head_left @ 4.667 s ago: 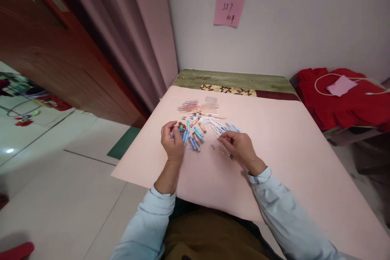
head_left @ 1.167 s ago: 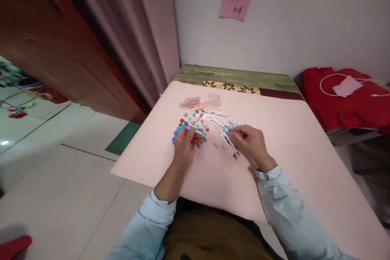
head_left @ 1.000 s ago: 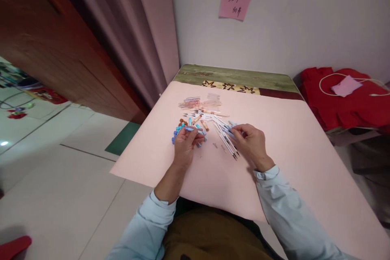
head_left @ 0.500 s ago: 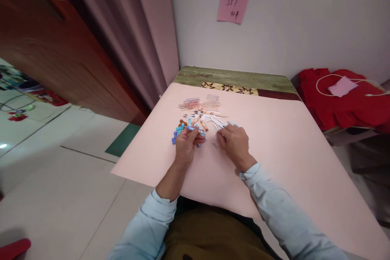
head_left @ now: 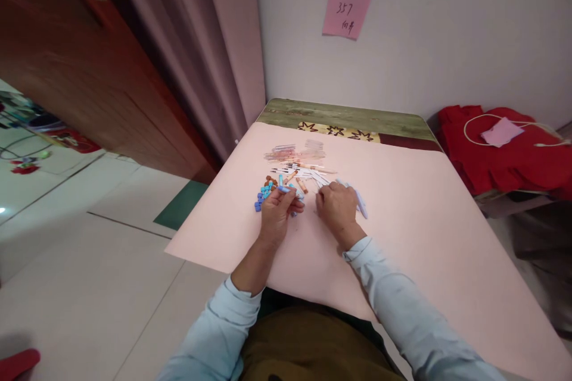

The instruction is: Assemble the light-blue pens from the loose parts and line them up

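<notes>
Blue pen barrel pinched in left hand

I see my left hand and right hand mid-table, pen parts heaped behind them toward the far edge

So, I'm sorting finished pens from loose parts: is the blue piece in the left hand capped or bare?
Cannot tell. The left hand pinches a blue piece at its fingertips; its ends are too small to make out.
</notes>
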`<move>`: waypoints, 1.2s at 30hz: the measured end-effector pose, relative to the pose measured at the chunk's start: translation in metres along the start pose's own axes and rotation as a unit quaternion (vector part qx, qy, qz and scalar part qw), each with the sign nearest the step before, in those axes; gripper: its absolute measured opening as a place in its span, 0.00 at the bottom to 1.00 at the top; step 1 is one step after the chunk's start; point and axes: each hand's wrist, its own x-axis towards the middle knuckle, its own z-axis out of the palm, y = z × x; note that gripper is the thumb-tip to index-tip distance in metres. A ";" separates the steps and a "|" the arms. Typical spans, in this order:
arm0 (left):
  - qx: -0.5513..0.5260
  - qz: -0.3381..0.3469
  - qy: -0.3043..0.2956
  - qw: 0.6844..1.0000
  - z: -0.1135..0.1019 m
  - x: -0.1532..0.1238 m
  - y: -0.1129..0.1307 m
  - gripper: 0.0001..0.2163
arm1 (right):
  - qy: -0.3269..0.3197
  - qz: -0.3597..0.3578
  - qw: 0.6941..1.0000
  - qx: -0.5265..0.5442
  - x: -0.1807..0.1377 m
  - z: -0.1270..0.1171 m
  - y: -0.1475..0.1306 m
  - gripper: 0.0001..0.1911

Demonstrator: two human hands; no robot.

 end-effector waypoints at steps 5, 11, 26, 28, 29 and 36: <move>-0.002 -0.008 -0.004 1.000 0.000 0.001 -0.001 0.18 | 0.081 0.019 0.995 0.059 -0.004 -0.005 0.009 0.11; -0.002 -0.020 -0.004 1.000 0.001 0.002 -0.002 0.19 | 0.099 -0.025 0.944 0.314 -0.016 -0.024 0.015 0.09; 0.015 -0.038 -0.064 0.997 0.004 -0.005 0.000 0.16 | 0.068 -0.077 0.931 0.350 -0.019 -0.023 0.012 0.04; 0.015 -0.053 -0.080 0.995 0.005 -0.006 0.000 0.16 | 0.073 -0.086 0.924 0.365 -0.019 -0.022 0.012 0.05; 0.010 -0.062 -0.085 0.994 0.005 -0.006 0.001 0.17 | 0.076 -0.089 0.921 0.371 -0.019 -0.022 0.012 0.05; -0.073 -0.153 -0.114 0.979 0.003 -0.006 0.003 0.18 | 0.120 -0.051 0.922 0.364 -0.021 -0.022 0.010 0.15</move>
